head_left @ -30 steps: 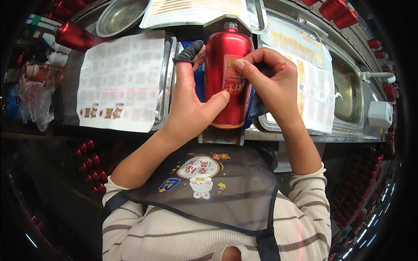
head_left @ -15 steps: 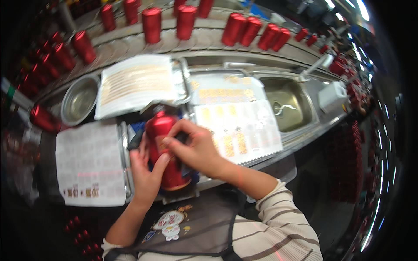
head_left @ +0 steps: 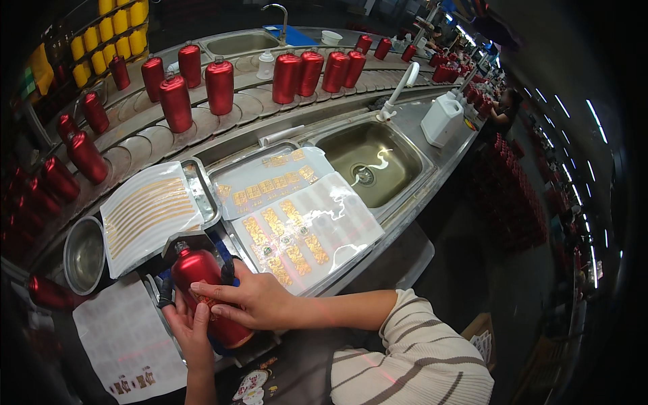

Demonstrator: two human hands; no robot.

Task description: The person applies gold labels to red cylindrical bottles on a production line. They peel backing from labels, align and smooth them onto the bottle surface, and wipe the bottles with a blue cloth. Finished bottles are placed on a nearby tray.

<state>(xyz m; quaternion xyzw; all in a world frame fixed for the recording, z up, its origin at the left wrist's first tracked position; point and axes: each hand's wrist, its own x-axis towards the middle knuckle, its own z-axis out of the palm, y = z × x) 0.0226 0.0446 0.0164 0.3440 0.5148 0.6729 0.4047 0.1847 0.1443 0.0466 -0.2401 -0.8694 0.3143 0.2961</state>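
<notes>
A glossy red metal bottle (head_left: 192, 265) lies tilted in a dark holder with blue lining, its neck pointing away from me. My left hand (head_left: 192, 334) is closed round the bottle's left side, the thumb lying up on its front. My right hand (head_left: 260, 297) reaches across from the right, thumb and index finger apart and laid against the bottle's front. Between the fingertips a small orange-gold decal (head_left: 206, 302) shows on the red surface, partly covered. Black wraps (head_left: 228, 271) cover some fingertips.
Right of the bottle lies a gold decal sheet (head_left: 341, 226) on a tray, beside a sink (head_left: 405, 158). A sheet of gold strips (head_left: 152, 216), a metal bowl (head_left: 84, 253) and a mostly used sheet (head_left: 128, 337) are to the left. Red bottles (head_left: 219, 88) stand on a curved conveyor behind.
The view has swung up and to the right, so the bench appears lower and turned. My right fingers, pinched together at the decal before, now spread flatter over the bottle. My left hand keeps its hold.
</notes>
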